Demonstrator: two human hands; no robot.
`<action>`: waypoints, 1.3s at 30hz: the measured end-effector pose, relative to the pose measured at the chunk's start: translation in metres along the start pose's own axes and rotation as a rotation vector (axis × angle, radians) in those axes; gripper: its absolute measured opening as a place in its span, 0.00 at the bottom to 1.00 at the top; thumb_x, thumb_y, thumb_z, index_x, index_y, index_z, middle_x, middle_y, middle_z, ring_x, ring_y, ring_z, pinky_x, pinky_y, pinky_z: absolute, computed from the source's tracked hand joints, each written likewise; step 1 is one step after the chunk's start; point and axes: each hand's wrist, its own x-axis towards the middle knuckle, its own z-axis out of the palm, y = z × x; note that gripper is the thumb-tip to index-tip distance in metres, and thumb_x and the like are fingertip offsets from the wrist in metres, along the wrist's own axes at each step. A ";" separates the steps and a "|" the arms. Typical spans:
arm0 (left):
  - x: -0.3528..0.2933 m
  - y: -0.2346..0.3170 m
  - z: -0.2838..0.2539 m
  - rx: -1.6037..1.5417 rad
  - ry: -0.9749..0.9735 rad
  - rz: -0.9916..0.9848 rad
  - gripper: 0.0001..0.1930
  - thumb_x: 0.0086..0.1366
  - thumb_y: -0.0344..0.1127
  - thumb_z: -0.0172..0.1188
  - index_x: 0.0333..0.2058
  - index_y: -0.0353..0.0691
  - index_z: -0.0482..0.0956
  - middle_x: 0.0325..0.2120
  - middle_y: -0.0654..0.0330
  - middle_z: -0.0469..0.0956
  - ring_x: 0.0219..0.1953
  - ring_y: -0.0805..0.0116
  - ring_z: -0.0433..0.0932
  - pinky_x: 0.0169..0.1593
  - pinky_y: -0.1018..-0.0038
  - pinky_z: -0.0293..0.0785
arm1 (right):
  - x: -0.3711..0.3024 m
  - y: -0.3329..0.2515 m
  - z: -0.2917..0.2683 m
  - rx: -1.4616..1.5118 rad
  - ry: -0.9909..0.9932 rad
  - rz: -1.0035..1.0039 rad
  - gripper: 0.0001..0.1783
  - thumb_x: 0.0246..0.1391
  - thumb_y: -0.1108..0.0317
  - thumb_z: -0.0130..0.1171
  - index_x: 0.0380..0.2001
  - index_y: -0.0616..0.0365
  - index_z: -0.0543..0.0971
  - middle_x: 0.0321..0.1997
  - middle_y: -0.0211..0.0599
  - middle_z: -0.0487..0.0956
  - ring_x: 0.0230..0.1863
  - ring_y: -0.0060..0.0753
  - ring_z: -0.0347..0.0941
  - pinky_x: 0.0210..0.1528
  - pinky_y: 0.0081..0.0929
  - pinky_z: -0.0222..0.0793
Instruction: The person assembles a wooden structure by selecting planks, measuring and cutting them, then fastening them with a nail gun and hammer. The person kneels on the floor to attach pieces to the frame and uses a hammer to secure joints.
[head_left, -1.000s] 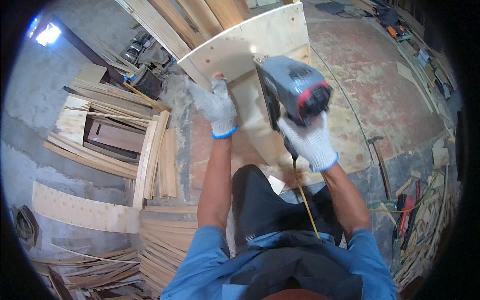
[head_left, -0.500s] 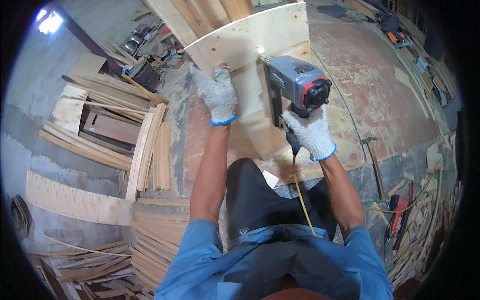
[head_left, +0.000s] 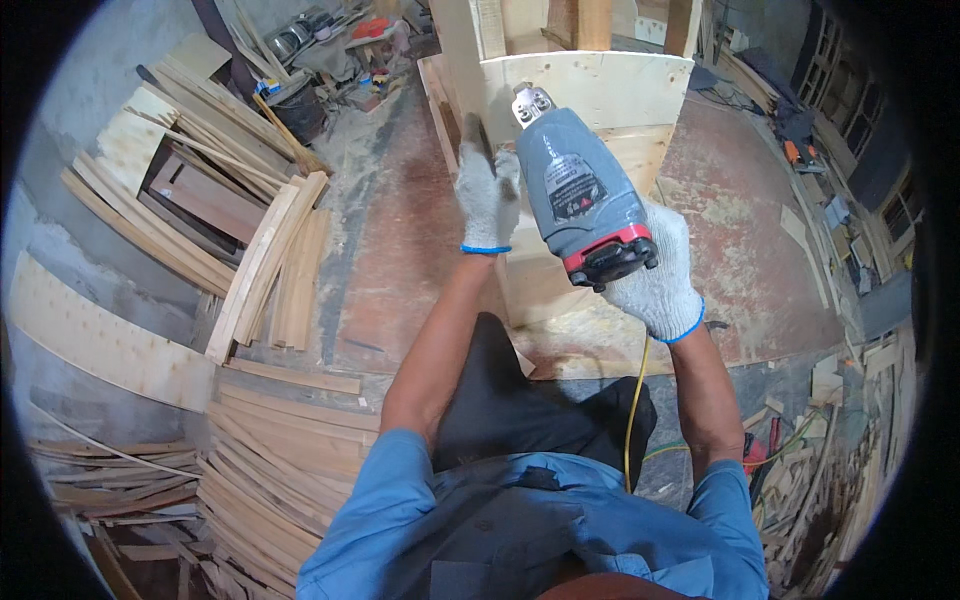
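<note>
My right hand [head_left: 662,275], in a white knit glove with a blue cuff, is wrapped round the handle of a grey and red nail gun [head_left: 585,185]. The metal nose of the gun is against or just above the left part of a curved plywood panel [head_left: 610,90] on a wooden frame; contact cannot be told. A thin yellow air hose [head_left: 636,405] trails down from the tool. My left hand [head_left: 487,200], gloved alike, grips an upright board [head_left: 462,75] at the frame's left side, fingers partly hidden.
Long wood strips [head_left: 265,265] and a curved plywood piece [head_left: 110,335] lie to the left, above a stack of slats [head_left: 275,460]. Offcuts [head_left: 820,490] are heaped at the lower right. A reddish sheet [head_left: 760,230] strewn with sawdust covers the floor.
The nail gun has swung from the panel's right side to its left, its nose now pointing up and left. My left hand has shifted to the upright board. The whole view has turned somewhat.
</note>
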 end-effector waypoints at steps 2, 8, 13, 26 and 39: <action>-0.002 -0.007 0.009 -0.157 -0.027 -0.007 0.35 0.64 0.28 0.56 0.68 0.32 0.54 0.64 0.45 0.63 0.63 0.55 0.68 0.63 0.67 0.64 | 0.010 -0.008 0.000 -0.041 -0.008 0.015 0.34 0.33 0.66 0.66 0.52 0.56 0.77 0.30 0.52 0.80 0.32 0.56 0.79 0.34 0.40 0.75; -0.008 -0.022 0.008 0.192 -0.010 0.186 0.35 0.65 0.28 0.55 0.68 0.31 0.51 0.67 0.43 0.58 0.69 0.51 0.58 0.70 0.67 0.54 | 0.031 -0.011 0.007 -0.060 0.014 0.043 0.25 0.39 0.65 0.65 0.47 0.54 0.80 0.29 0.53 0.80 0.32 0.56 0.79 0.34 0.41 0.76; -0.031 -0.008 0.017 0.102 -0.040 0.105 0.35 0.66 0.30 0.54 0.69 0.32 0.50 0.67 0.39 0.56 0.68 0.45 0.57 0.68 0.63 0.56 | 0.024 -0.007 0.004 -0.074 0.015 0.042 0.26 0.39 0.65 0.66 0.47 0.53 0.80 0.29 0.52 0.81 0.31 0.55 0.79 0.34 0.40 0.76; -0.059 -0.019 0.004 0.118 -0.042 -0.087 0.37 0.66 0.38 0.55 0.68 0.32 0.50 0.64 0.38 0.60 0.64 0.43 0.64 0.64 0.61 0.63 | 0.002 -0.004 0.004 -0.119 -0.048 -0.012 0.30 0.35 0.63 0.67 0.49 0.56 0.80 0.30 0.52 0.81 0.32 0.55 0.79 0.34 0.40 0.76; -0.065 -0.020 0.002 0.194 0.033 0.063 0.39 0.62 0.39 0.60 0.67 0.29 0.54 0.63 0.37 0.62 0.64 0.43 0.65 0.64 0.60 0.63 | 0.003 -0.001 0.019 -0.252 -0.141 -0.012 0.29 0.36 0.65 0.65 0.48 0.53 0.79 0.32 0.50 0.81 0.33 0.54 0.79 0.34 0.41 0.75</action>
